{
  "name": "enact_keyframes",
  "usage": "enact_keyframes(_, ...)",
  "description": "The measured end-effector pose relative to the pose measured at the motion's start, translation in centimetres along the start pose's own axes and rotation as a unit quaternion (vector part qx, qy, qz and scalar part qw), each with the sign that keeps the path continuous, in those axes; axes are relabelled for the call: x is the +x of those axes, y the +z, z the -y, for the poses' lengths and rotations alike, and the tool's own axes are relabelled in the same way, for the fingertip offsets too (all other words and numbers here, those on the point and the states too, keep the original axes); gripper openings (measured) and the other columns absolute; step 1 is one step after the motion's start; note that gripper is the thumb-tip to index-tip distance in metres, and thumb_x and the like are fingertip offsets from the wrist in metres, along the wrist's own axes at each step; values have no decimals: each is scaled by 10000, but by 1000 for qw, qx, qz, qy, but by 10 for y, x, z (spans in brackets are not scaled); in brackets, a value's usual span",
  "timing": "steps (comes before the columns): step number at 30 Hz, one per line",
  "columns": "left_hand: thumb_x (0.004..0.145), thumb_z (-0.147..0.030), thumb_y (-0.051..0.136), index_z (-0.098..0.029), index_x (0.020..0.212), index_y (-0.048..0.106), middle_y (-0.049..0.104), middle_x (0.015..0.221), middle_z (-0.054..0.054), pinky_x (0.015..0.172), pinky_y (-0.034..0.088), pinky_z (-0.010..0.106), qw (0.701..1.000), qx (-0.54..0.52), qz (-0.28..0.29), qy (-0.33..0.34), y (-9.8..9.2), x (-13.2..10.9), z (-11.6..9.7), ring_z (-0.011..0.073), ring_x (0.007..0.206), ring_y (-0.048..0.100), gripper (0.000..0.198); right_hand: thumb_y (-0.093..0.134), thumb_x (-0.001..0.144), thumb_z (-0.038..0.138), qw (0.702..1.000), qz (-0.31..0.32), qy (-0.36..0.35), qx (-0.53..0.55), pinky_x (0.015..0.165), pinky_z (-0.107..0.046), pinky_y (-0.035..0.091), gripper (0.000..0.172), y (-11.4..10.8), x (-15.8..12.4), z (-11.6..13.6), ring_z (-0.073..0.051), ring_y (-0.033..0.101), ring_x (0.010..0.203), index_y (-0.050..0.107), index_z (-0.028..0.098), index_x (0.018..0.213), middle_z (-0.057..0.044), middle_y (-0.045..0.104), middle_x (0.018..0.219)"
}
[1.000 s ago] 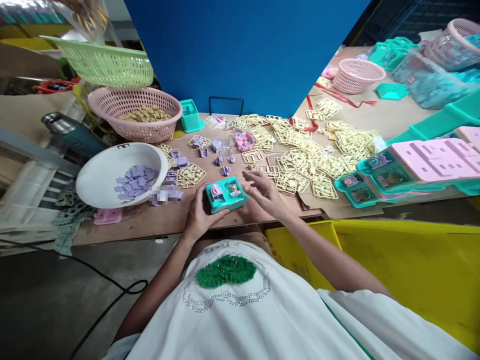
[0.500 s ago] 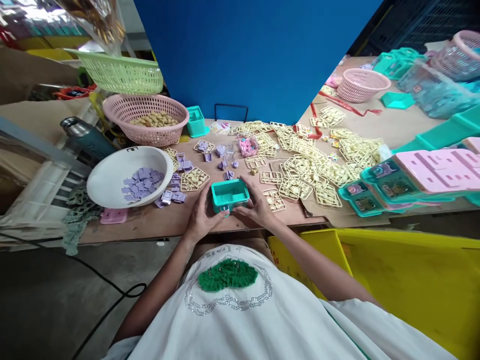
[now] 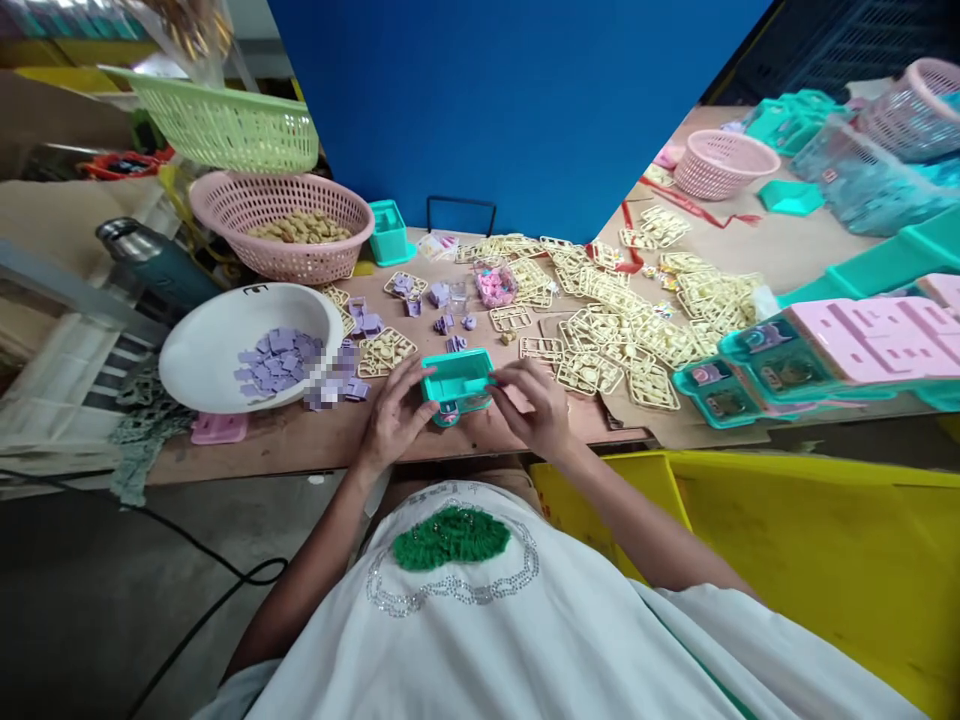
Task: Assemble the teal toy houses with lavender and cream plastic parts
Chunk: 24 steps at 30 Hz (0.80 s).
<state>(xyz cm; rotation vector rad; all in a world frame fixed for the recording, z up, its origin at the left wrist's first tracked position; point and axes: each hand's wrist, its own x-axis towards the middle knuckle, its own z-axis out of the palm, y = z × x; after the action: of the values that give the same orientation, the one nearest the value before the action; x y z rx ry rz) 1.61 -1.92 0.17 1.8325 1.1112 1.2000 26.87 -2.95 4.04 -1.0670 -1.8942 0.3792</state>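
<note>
A small teal plastic box (image 3: 444, 384), open at the top, sits at the table's front edge between my hands. My left hand (image 3: 393, 418) grips its left side, the thumb at the front corner and the fingers along the left rim. The fingertips of my right hand (image 3: 536, 408) pinch the box's right rim. A round pinkish piece shows low on the box's front. Just behind the box lie small purple parts (image 3: 456, 343) and a cream sprue frame (image 3: 387, 352).
At left stand a white bowl (image 3: 171, 350) of purple pieces, a pink basket (image 3: 281, 258) and a flask (image 3: 154, 262). Cream sprues (image 3: 600, 335) cover the table to the right, beside stacked pink-and-teal toy pieces (image 3: 847, 340). A blue board (image 3: 510, 110) rises behind; a yellow bin (image 3: 787, 560) stands below right.
My right hand has shifted from cupping the box's right side and front to pinching its right rim. The left fingers have moved up toward the left rim. The view has tilted slightly.
</note>
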Motion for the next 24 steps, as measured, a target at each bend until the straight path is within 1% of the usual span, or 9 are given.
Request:
enact_keyframes(1,1006,-557,647,-245,1292,700,613,1488,140,1227,483,442,1000,12,-3,13,-1,3,-2,278,1470,564,427,587,1073,326,1000,16,-14,-21,722,-311,546,187,5,-6,6,-188,683,799,725,201,1066,-81,717,885)
enact_keyframes(2,1010,-559,638,-237,1198,727,635,1422,134,1210,492,441,1000,19,-5,23,-2,5,-3,275,1433,587,384,561,1085,304,998,39,-23,-34,649,-278,499,213,11,-12,12,-153,628,680,706,193,974,-48,682,785)
enact_keyframes(4,1001,-596,632,-230,1119,727,642,1338,127,1175,509,430,999,29,-16,24,0,7,-4,271,1373,614,397,546,1097,316,995,73,-26,-58,579,-248,426,286,25,-22,19,-118,562,588,658,185,869,-22,650,709)
enact_keyframes(7,991,-643,613,-233,1114,711,618,1324,123,1157,511,417,999,35,-24,12,5,6,-4,274,1369,602,438,523,1108,350,994,69,-7,-84,567,-238,403,339,43,-32,21,-117,575,583,636,179,838,-31,662,691)
enact_keyframes(9,993,-636,617,-234,1120,702,610,1320,118,1156,506,413,999,31,-27,13,7,5,-4,273,1364,600,430,500,1115,340,994,58,-2,-94,561,-236,400,345,50,-34,21,-119,581,574,636,173,846,-36,662,685)
enact_keyframes(13,1008,-582,627,-243,1137,688,604,1331,110,1152,504,408,999,38,-30,10,9,1,-6,267,1342,613,368,479,1108,267,989,44,-26,-140,558,-243,395,326,52,-35,26,-122,566,562,611,181,822,-35,646,672)
enact_keyframes(17,1026,-483,641,-270,1144,687,611,1334,86,1131,510,387,998,47,-47,22,10,-1,-4,253,1320,626,248,458,1084,187,979,20,-67,-190,531,-263,362,308,52,-34,31,-130,548,552,583,198,802,-28,633,660)
enact_keyframes(20,1028,-456,646,-284,1141,690,620,1322,78,1111,519,383,997,56,-55,25,13,-2,-1,249,1309,631,211,472,1033,150,976,19,-75,-204,532,-273,377,244,57,-33,31,-146,557,558,573,206,819,-28,645,680)
enact_keyframes(24,1029,-469,635,-284,1137,701,633,1307,87,1100,539,401,996,57,-58,21,12,-2,2,260,1305,638,224,523,951,128,981,18,-72,-180,527,-278,387,135,65,-36,32,-163,567,559,575,210,857,-25,649,687)
